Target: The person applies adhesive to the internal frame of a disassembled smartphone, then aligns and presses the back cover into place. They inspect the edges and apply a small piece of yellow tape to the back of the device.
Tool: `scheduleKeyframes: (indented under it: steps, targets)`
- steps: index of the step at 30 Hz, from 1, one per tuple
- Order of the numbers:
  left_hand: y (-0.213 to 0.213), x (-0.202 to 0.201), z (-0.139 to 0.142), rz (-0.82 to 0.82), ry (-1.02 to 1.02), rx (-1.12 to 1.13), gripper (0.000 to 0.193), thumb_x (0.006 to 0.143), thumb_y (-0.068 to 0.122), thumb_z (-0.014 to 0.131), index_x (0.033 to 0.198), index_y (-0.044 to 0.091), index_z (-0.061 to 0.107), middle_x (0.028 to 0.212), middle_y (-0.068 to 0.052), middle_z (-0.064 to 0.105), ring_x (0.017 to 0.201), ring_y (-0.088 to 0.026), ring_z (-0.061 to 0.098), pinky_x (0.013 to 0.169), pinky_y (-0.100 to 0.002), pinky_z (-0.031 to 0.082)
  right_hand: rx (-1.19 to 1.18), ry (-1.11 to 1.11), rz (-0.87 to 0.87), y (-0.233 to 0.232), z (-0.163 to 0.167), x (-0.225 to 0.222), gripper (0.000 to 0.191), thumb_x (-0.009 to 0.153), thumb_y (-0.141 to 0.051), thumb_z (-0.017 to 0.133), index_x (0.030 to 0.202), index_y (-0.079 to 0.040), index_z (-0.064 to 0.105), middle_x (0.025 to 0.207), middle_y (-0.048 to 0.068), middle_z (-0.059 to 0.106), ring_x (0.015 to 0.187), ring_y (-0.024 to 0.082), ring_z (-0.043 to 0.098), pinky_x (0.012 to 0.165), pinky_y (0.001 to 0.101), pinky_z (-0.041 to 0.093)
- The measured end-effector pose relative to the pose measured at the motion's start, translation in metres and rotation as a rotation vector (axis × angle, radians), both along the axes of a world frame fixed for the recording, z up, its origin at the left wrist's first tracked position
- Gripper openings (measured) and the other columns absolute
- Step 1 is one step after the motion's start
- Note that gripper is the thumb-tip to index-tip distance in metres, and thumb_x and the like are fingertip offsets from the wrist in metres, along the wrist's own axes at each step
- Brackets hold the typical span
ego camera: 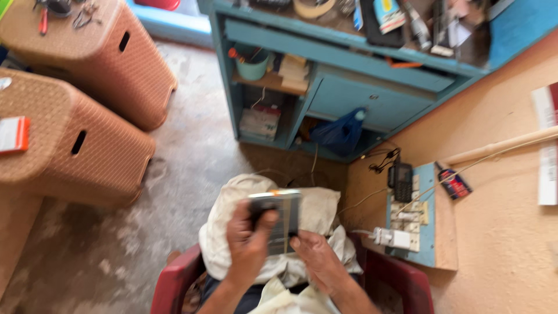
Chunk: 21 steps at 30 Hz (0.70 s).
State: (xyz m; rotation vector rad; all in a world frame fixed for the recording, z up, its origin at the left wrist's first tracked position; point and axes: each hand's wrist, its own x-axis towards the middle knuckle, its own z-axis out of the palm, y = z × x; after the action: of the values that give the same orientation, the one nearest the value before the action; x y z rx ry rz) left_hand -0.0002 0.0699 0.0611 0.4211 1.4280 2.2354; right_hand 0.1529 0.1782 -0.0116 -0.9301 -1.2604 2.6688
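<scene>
Left fingers point(264, 221) are curling around the dark left end of a flat grey device point(278, 220), pinning it upright over the lap; the left hand point(247, 241) is carrying most of its weight. The right hand point(317, 256) is bracing the lower right edge, fingers narrow against it, probably steadying it for inspection. A white cloth point(314, 212) is lying beneath, on a red chair point(401, 279). Beyond, a teal cup point(253, 67) is holding tools on the blue shelf point(349, 87); a blue bag point(339, 132) is hanging below, contents hidden.

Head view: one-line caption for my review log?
Both hands, left and right, hold a flat grey device over white cloth beside a blue shelf.
</scene>
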Motion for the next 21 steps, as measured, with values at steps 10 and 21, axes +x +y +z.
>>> scheduleKeyframes:
  steps: [10,21]
  targets:
    - [0.006,-0.015,0.007,0.059,-0.212,0.010,0.026,0.098,0.005,0.067,0.122,-0.002,0.064,0.107,-0.009,0.071,0.092,-0.012,0.064,0.081,-0.027,0.053,0.077,0.107,0.089,0.005,0.057,-0.025,0.039,0.094,-0.023,0.073,0.125,0.001,0.068,0.104,0.004,0.074,0.096,0.014,0.066,0.090,0.0341,0.055]
    - [-0.016,-0.087,0.005,-0.919,0.986,-0.767,0.053,0.083,0.044,0.081,0.125,0.012,0.069,0.111,-0.012,0.075,0.106,-0.029,0.070,0.092,-0.043,0.052,1.114,0.017,0.737,0.068,0.122,-0.031,0.036,0.102,-0.036,0.071,0.097,-0.001,0.074,0.077,0.019,0.068,0.074,0.031,0.067,0.069,0.0389,0.053]
